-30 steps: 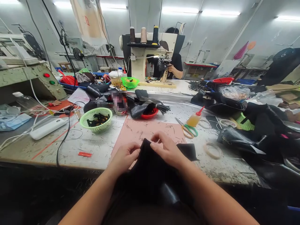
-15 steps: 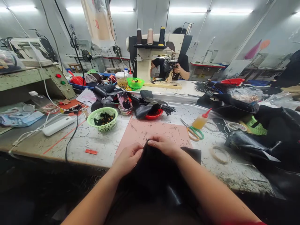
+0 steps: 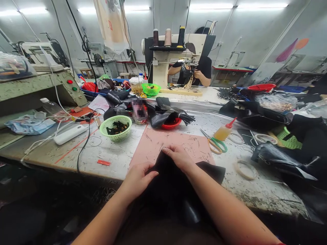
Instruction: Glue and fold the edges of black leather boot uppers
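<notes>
A piece of black leather (image 3: 168,190) spreads from the table's front edge down toward my body, dark and with one shiny patch low down. My right hand (image 3: 178,157) pinches its top edge between thumb and fingers, over the pink mat (image 3: 150,143). Lower and to the left, my left hand (image 3: 140,177) grips the leather's left edge with the thumb on top. A corner of black material (image 3: 213,171) sticks out on the table beyond my right forearm; whether it belongs to the same piece I cannot tell.
Scissors (image 3: 217,145) and a glue bottle (image 3: 224,131) lie right of the mat, with a roll of tape (image 3: 246,169) nearer. At left stand a pale green basket (image 3: 116,128) of black pieces and a white power strip (image 3: 70,134). Across the table a person (image 3: 204,71) works behind a sewing machine (image 3: 158,73).
My left hand has slid down the edge, away from my right hand, so the leather between them is stretched wider. The whole view has shifted slightly, moving things rightward.
</notes>
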`<state>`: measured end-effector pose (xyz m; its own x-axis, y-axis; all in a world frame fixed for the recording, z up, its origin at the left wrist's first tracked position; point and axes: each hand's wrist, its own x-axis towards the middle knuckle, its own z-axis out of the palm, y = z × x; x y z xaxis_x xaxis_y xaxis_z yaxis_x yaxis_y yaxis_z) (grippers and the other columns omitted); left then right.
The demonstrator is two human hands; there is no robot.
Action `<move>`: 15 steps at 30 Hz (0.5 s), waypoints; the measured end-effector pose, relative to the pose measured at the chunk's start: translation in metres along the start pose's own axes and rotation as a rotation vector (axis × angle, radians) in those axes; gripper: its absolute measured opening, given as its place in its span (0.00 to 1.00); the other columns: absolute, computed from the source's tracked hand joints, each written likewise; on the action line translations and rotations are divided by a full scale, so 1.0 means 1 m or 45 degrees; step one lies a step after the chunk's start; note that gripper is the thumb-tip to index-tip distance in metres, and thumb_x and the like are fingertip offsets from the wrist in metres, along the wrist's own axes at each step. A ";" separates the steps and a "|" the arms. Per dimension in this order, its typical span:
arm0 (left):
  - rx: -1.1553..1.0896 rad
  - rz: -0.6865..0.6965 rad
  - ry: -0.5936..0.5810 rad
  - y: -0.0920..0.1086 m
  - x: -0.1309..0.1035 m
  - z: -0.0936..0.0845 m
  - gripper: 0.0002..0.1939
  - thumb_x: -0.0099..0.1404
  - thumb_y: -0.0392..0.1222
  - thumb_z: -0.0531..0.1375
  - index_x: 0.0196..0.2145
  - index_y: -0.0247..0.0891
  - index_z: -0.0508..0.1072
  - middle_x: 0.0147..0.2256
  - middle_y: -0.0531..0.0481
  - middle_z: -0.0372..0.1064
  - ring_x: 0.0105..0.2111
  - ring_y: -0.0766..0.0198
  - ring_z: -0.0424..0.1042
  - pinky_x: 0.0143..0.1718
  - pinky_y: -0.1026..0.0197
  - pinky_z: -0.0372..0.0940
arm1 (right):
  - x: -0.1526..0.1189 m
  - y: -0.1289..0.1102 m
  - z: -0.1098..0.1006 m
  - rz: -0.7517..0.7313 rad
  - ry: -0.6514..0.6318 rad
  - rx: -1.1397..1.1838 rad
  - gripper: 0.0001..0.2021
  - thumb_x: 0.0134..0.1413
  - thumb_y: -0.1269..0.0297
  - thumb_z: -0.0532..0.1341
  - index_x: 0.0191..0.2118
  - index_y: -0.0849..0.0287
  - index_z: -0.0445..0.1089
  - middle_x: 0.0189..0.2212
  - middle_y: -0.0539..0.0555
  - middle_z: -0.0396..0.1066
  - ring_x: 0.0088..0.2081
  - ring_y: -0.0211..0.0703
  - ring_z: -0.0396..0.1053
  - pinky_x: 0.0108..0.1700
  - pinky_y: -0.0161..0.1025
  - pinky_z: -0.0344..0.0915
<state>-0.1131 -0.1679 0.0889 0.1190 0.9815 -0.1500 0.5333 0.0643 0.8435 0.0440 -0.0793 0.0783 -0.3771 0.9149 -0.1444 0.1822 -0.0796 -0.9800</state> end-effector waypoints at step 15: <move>0.489 -0.008 -0.004 0.009 0.017 -0.008 0.12 0.56 0.50 0.55 0.33 0.39 0.66 0.31 0.47 0.69 0.33 0.53 0.68 0.33 0.58 0.58 | 0.001 -0.002 0.011 -0.220 -0.031 -0.470 0.07 0.53 0.63 0.53 0.26 0.57 0.61 0.27 0.50 0.65 0.32 0.40 0.61 0.38 0.38 0.56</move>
<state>-0.1135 -0.1495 0.0980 0.1170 0.9806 -0.1570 0.8088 -0.0023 0.5881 0.0327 -0.0825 0.0788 -0.4512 0.8924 0.0105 0.4262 0.2258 -0.8760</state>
